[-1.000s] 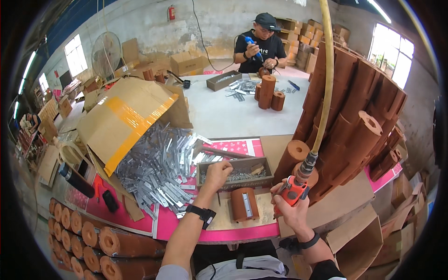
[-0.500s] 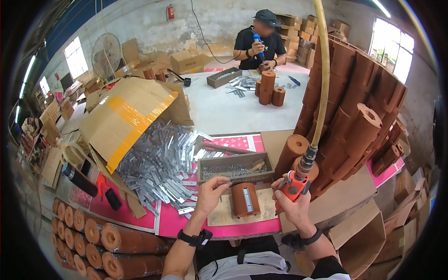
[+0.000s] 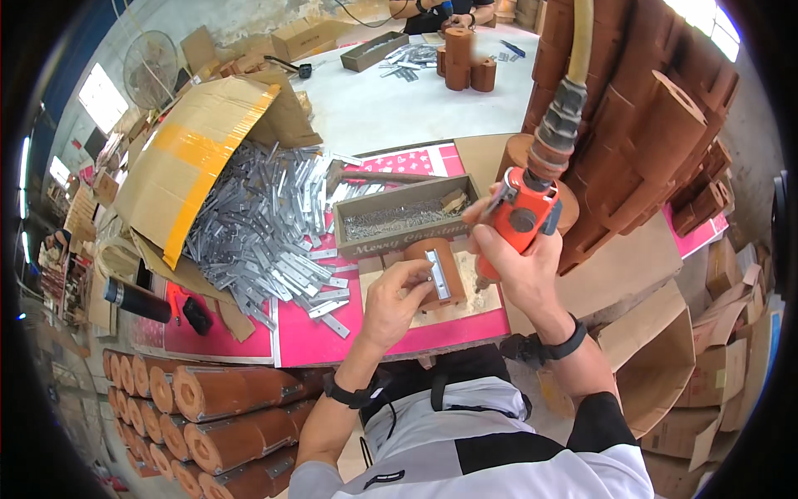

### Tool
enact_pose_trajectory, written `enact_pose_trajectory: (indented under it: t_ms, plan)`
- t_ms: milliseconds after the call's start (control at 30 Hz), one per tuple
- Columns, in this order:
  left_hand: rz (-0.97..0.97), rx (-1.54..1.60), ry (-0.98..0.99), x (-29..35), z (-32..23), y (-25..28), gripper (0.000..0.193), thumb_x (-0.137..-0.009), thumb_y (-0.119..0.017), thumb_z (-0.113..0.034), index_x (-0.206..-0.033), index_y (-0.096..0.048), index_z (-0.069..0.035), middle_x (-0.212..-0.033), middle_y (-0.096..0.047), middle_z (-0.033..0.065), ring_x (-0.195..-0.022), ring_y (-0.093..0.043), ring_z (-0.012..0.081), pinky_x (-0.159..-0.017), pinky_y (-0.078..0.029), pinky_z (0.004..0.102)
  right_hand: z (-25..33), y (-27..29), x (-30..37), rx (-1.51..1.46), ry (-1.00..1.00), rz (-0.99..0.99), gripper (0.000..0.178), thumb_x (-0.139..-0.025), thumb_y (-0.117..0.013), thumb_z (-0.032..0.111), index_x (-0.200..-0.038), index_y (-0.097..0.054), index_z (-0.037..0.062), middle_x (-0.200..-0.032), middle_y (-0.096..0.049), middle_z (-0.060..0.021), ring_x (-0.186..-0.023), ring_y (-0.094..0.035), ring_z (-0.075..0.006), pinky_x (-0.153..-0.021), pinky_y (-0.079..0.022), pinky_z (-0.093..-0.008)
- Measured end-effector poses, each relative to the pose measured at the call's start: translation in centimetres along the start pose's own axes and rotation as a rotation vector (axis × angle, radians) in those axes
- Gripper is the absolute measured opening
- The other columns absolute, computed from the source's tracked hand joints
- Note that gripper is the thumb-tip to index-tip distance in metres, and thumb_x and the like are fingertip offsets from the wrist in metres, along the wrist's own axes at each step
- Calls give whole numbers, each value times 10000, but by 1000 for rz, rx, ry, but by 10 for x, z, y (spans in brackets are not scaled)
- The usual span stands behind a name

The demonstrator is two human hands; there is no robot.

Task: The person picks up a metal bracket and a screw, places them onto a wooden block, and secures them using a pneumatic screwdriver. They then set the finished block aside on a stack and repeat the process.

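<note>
My right hand (image 3: 525, 264) is wrapped round a red air screwdriver (image 3: 522, 218), held above the board's right side with its tip pointing down. A brown cylinder (image 3: 450, 270) lies on a pale wooden board (image 3: 391, 320), a silver metal strip (image 3: 440, 277) set along its upper side. At the strip's left edge my left hand (image 3: 396, 303) is closed in a pinch, thumb and forefinger together. Whatever sits between these fingertips is too small to make out. Directly behind the cylinder stands a grey wooden box (image 3: 357, 247) of small metal screws.
Loose metal strips (image 3: 258, 224) spill from a cardboard box (image 3: 191, 158) on the left. Brown cylinders (image 3: 615, 158) are stacked high at right, others (image 3: 233, 437) lower left. A hose (image 3: 581, 41) hangs to the screwdriver. A co-worker's hands (image 3: 457, 17) are across the table.
My view has tilted downward. My left hand has come from the screw box to the metal strip on the cylinder. The screwdriver in my right hand has been raised and turned tip-down.
</note>
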State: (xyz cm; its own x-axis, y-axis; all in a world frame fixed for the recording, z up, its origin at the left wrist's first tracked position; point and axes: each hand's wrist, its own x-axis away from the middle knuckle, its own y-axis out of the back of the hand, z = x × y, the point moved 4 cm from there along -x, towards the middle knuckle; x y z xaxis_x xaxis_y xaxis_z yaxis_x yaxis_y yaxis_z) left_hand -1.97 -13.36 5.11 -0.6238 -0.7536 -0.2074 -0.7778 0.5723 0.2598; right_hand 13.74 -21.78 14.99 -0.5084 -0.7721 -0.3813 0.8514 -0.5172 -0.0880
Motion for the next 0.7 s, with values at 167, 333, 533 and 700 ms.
enact_pose_trajectory:
  t_ms: [167,333,533,700]
  plan:
    - [31,-9,0,12,-4,-7,278,-824,-657,2,-1100,-626,11,-955,-678,92,-870,-656,161,-804,-522,296,6,-16,-3,-85,36,55,388,-816,-619,-6,-1167,-453,-4,-961,-639,-131,-736,-619,-139,-679,-527,-292]
    - [61,26,4,16,-9,-11,304,-855,-612,17,-1158,-602,-1,-981,-660,125,-905,-663,195,-802,-528,300,13,-33,-6,-189,28,40,208,-824,-695,83,-996,-614,-2,-852,-629,-15,-739,-567,-70,-672,-487,-243]
    - [56,-26,21,16,-10,-11,303,-842,-637,2,-1144,-609,3,-981,-660,128,-897,-665,194,-781,-534,310,9,-37,-8,-130,27,48,207,-810,-702,95,-982,-620,15,-845,-630,-9,-736,-569,-77,-680,-488,-255]
    - [47,-44,7,16,-7,-11,288,-833,-649,1,-1119,-617,9,-981,-661,132,-893,-672,199,-774,-537,313,5,-38,-9,-33,89,76,291,-830,-625,26,-1102,-529,-14,-952,-646,-72,-734,-606,-96,-671,-519,-262]
